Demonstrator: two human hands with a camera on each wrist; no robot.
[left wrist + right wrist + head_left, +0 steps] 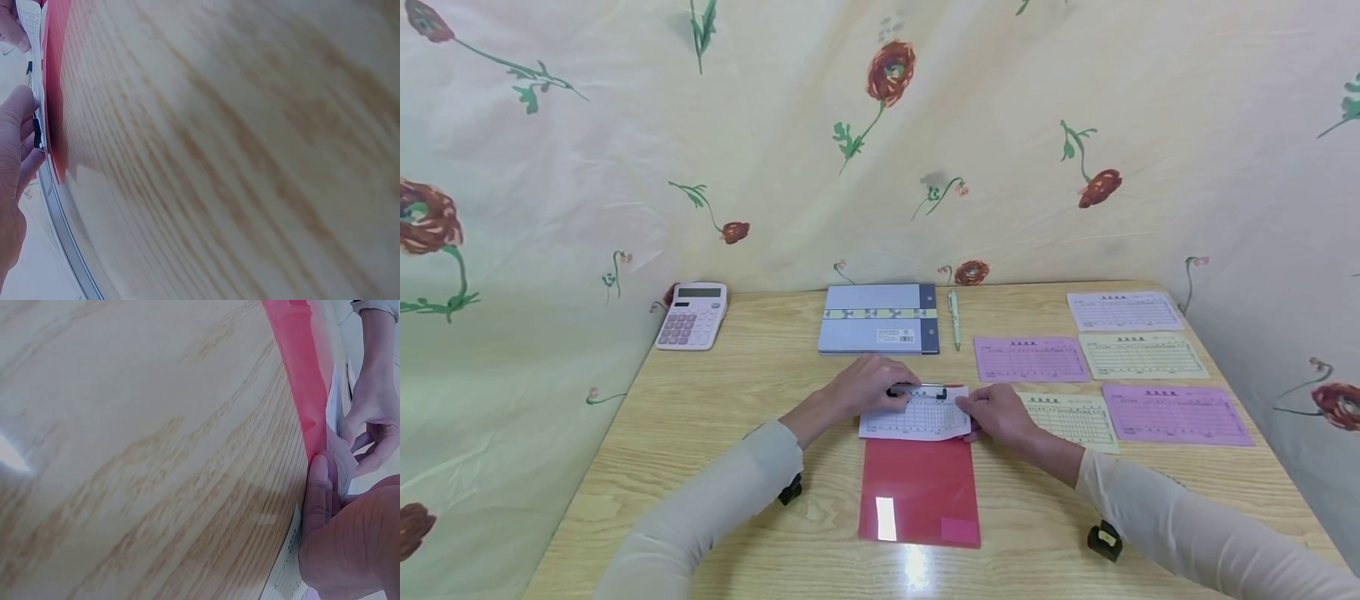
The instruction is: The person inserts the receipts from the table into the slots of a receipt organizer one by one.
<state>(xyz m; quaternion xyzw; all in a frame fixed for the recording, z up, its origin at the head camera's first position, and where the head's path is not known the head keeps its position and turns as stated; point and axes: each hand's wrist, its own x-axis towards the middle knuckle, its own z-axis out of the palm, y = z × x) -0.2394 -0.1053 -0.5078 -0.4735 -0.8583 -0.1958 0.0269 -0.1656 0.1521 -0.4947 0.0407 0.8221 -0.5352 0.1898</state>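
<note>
A red clip folder (917, 492) lies on the table in the head view, with a white printed form (917, 422) across its top part. A metal clip with black ends (942, 394) spans the folder's top edge. My left hand (874, 383) grips the clip at its left end, fingers bent over the top edge; the left wrist view shows the thumb and fingers on either side of that edge. My right hand (1000, 412) pinches the form's right edge between thumb and fingers. The paper curves up there in the right wrist view.
Right of the folder lie a pale green form (1071, 421), purple forms (1032, 360) and other printed slips. Behind are a blue notebook (868, 329) and a pen (954, 321). A calculator (692, 317) is at back left. Floral cloth (790, 125) hangs behind the table.
</note>
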